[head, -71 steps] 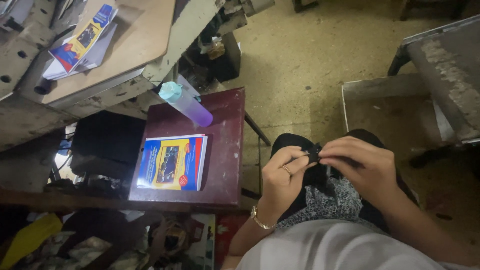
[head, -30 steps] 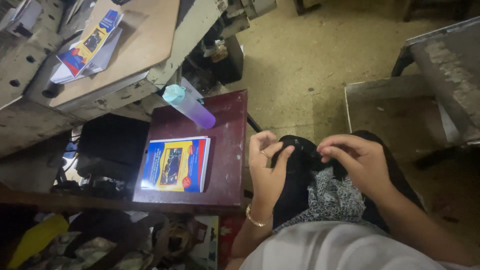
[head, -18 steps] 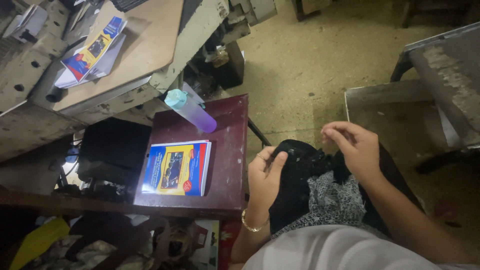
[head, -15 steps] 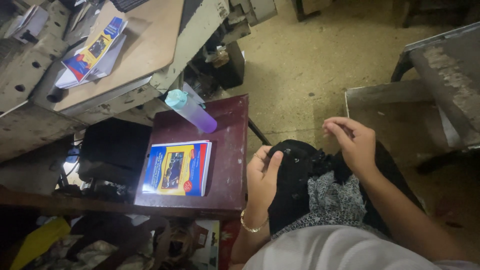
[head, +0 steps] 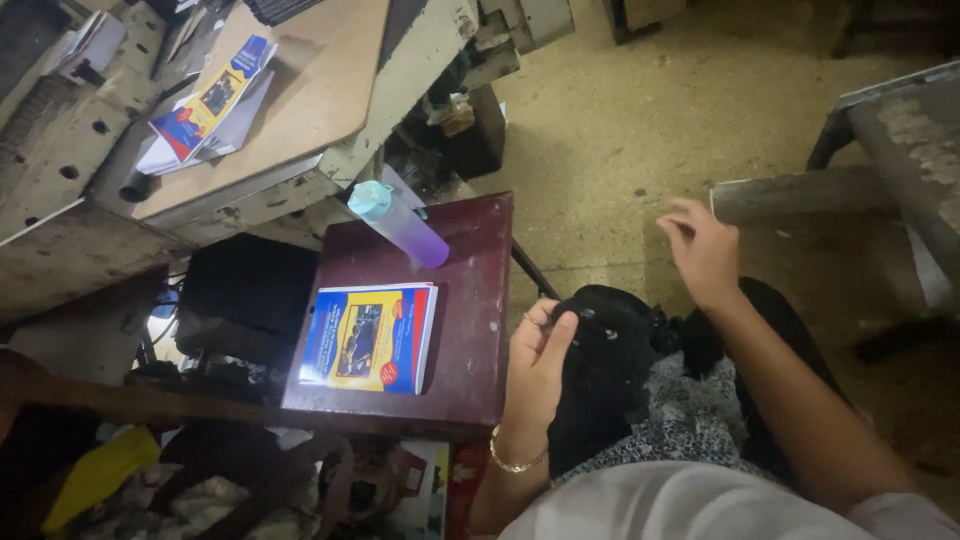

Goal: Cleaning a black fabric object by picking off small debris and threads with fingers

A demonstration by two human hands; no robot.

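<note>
Lying bunched, black cloth [head: 610, 370]

A dark red stool [head: 470, 330] sits just beside my knee, and I take it as my marker. On it lies a blue and yellow book [head: 370, 337], and behind the book a purple bottle [head: 398, 224] with a pale teal cap lies tilted. Beyond the stool stands a bench [head: 300, 110] with a tan top, carrying a blue and yellow booklet [head: 205, 105]. Left of the stool is a black box [head: 245, 300]. Right of it spreads the speckled concrete floor [head: 640, 120].
</note>
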